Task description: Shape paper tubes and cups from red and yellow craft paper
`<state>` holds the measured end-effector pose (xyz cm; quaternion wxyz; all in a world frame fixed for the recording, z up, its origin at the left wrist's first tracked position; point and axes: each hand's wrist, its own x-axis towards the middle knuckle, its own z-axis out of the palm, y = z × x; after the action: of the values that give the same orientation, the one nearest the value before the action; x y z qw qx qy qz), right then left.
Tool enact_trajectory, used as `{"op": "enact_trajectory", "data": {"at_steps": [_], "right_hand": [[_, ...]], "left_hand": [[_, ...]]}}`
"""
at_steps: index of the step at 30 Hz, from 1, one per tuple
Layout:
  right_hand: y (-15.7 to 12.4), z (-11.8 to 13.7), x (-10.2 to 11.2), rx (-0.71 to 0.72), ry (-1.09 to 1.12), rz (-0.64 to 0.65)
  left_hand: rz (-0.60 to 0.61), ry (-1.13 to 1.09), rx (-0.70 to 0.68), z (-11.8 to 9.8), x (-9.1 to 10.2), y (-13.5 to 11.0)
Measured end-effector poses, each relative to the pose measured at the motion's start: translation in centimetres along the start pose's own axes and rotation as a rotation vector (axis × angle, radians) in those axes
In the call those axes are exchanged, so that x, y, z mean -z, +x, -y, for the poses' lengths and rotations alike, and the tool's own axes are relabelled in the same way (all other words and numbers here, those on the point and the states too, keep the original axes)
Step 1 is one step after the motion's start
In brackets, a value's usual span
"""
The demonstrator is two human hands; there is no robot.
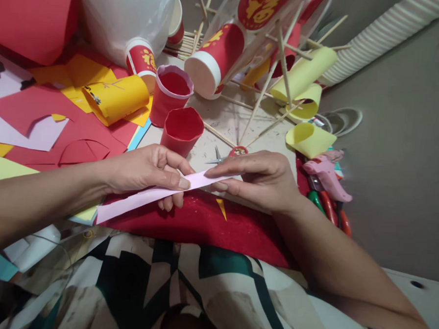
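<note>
Both hands hold one long pale pink paper strip (136, 199) just above the table's near edge. My left hand (149, 170) pinches it between thumb and fingers near its middle. My right hand (255, 178) grips its right end with the fingers closed over it. The strip slants down to the left over a red glitter sheet (209, 223). Small scissors (223, 157) with a red handle lie just behind my right hand.
Red paper cups (180, 128) stand behind my hands, more lie tipped further back. Red, yellow and white paper sheets (60, 112) cover the left. A wooden stick frame (279, 64) with yellow paper rolls rises at the back. A pink glue gun (327, 175) and pliers lie at right.
</note>
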<state>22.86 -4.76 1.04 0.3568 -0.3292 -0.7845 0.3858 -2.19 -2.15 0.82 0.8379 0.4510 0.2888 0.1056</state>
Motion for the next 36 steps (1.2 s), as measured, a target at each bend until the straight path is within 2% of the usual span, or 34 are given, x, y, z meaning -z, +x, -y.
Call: {"op": "enact_trajectory", "data": {"at_steps": [3,10,21,28,31,36], "right_hand": [[0.0,0.3,-0.4,-0.049,0.026,-0.084],[0.2,0.8,-1.6,-0.325,0.281,-0.039],[0.3,0.9,-2.3,-0.346,0.297,-0.151],[0.6,0.8,-1.4,-0.475,0.338,0.0],[0.6,1.1,-1.2,-0.448,0.282,0.006],[0.4,1.7,-1.4,-0.271,0.172,-0.12]], "left_hand": [[-0.016,0.017,0.0,0.2,0.0,0.0],[0.058,0.053,-0.012,0.5,0.0,0.2],[0.015,0.062,-0.055,0.8,0.0,0.3],[-0.014,0.214,-0.084,1.0,-0.4,0.0],[-0.007,0.245,-0.084,0.8,-0.6,-0.3],[0.036,0.207,-0.082,0.1,-0.5,-0.5]]}}
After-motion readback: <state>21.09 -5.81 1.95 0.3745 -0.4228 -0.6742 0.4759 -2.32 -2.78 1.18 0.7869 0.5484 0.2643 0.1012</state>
